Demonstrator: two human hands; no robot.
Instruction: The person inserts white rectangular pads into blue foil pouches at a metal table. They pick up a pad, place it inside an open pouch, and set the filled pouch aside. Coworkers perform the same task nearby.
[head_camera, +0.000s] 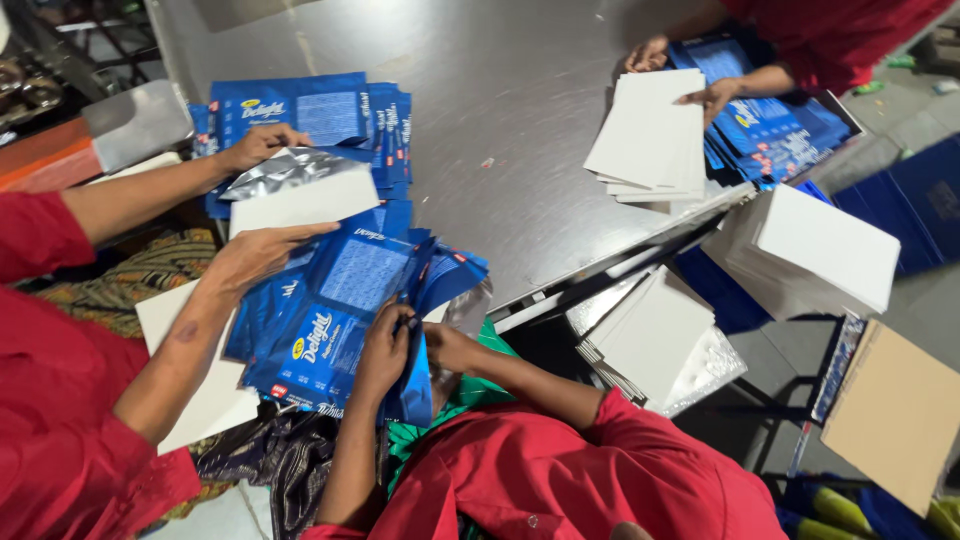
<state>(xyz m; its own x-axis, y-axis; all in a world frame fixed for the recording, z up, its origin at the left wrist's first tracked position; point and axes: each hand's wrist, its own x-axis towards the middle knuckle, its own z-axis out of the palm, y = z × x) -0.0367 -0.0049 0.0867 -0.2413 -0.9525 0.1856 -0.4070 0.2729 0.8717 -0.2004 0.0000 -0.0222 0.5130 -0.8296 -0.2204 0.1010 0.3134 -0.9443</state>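
Brushed steel table (500, 150), scuffed and dull, sitting over a grey concrete floor (920, 300); a blue crate (925, 200) is standing at the right. The wearer's left hand (385, 350) and right hand (450, 347) are meeting at the table's near edge, both curling closed around a blue printed pouch (415, 385), glossy, hanging edge-down between them. A loose pile of blue pouches (340, 300) is lying just left of it. A co-worker's hands (262, 200) at the left are gripping a white card with a silver foil bag (300, 190). Another person's hands (680, 75) are resting on a white card stack (650, 135) across the table.
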